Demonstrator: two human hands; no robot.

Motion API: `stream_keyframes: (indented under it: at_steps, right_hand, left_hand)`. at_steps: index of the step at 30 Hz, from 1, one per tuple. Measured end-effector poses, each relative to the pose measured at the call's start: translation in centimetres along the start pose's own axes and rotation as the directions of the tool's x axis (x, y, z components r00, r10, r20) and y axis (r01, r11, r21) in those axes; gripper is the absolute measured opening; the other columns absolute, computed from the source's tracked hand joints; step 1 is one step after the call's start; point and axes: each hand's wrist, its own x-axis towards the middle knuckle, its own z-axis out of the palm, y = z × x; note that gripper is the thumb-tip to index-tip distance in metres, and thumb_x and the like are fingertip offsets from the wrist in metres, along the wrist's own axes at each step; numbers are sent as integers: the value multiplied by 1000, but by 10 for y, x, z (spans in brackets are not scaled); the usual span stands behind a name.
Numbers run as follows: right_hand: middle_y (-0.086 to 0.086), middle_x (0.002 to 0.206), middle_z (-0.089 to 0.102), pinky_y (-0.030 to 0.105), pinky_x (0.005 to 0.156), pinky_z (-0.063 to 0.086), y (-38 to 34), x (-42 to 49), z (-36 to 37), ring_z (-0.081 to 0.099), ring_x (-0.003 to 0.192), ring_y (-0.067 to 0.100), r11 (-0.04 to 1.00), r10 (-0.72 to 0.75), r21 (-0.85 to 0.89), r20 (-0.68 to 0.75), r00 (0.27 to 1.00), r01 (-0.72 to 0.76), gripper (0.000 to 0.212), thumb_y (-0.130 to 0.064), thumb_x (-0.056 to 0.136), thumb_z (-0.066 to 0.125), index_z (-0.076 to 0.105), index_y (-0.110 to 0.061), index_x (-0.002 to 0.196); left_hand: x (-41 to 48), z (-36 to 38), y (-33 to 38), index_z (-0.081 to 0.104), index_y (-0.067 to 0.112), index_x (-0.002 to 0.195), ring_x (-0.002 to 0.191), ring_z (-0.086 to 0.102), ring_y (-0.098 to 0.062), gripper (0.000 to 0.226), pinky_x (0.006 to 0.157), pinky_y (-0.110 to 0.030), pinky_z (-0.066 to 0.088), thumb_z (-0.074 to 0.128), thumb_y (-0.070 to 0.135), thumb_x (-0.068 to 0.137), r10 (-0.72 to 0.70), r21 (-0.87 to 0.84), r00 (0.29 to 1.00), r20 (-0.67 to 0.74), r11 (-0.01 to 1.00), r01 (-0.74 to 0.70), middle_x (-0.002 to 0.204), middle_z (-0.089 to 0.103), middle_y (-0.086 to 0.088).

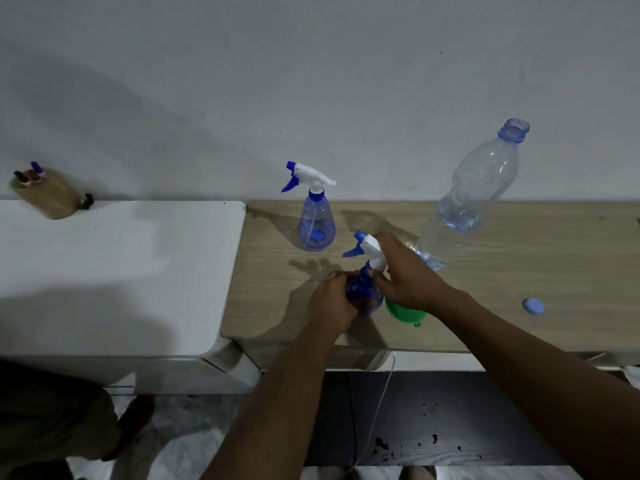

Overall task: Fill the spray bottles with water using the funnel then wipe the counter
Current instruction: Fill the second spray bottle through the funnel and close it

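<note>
Spray bottle (363, 289) under work stands on the wooden counter (519, 271) near its front edge, left of centre, with its long axis close to vertical and the head leaning slightly to the far side. The white trigger head with blue nozzle and blue trigger points to the left. The body is translucent blue plastic, conical, and largely hidden by the hands; its fill level cannot be determined. The left hand (329, 303) grips the body from the left, fingers curled round it. The right hand (405, 275) grips the neck just below the trigger head, fingers and thumb curled round the collar. A second spray bottle (317, 220) of the same type stands upright farther back, near the wall, apart from the hands, nozzle also pointing left. The green funnel (405, 311) lies on the counter just right of the gripped bottle, partly covered by the right wrist. A clear water bottle (474, 192) with a blue neck ring stands uncapped to the right, mouth up. Its blue cap (533, 305) lies on the counter farther right, well apart. A white cabinet top (104, 271) adjoins the counter on the left.
</note>
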Motion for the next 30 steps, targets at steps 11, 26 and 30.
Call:
stream_keyframes:
  at_steps: [11, 26, 30]
  right_hand:
    - [-2, 105, 54, 30, 69, 49, 5, 3, 8, 58, 84, 16, 999, -13, -31, 76, 997, 15, 37, -16, 88, 65, 41, -21, 116]
    - [5, 96, 59, 35, 75, 41, -6, 6, 17, 53, 83, 22, 965, -52, -260, -98, 994, 25, 35, -32, 86, 71, 53, -11, 108]
    - [7, 99, 58, 35, 78, 42, -1, 0, 19, 54, 86, 23, 962, -128, -256, -99, 987, 99, 40, -28, 81, 72, 51, -12, 111]
  left_hand:
    - [-1, 0, 0, 59, 24, 131, 114, 60, -22, 58, 94, -34, 49, 79, 25, 77, 18, 20, 1000, -14, 1000, -18, 126, 61, -1]
    - [0, 3, 2, 58, 19, 125, 113, 61, -22, 50, 95, -35, 50, 78, 21, 80, -23, 49, 1000, -11, 999, 23, 124, 62, -3]
    - [1, 4, 1, 60, 21, 125, 113, 61, -23, 50, 93, -34, 48, 79, 27, 80, -21, 28, 1000, -12, 999, 22, 125, 62, -3]
